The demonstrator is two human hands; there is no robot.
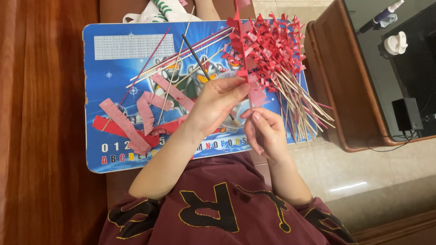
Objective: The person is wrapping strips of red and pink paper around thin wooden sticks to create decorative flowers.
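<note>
Both hands' [218, 102] [265, 131] grips pinch 1 red-paper-wrapped stick [243, 54] upright, tip pointing away.

Left hand [218, 102] and right hand [265, 131] pinching red-wrapped stick [244, 68], blue board [113, 68]

The top of the red-wrapped stick [243, 50] is cut off by the upper edge. The brush [210, 79] tip is hidden behind the left hand [218, 102].
</note>
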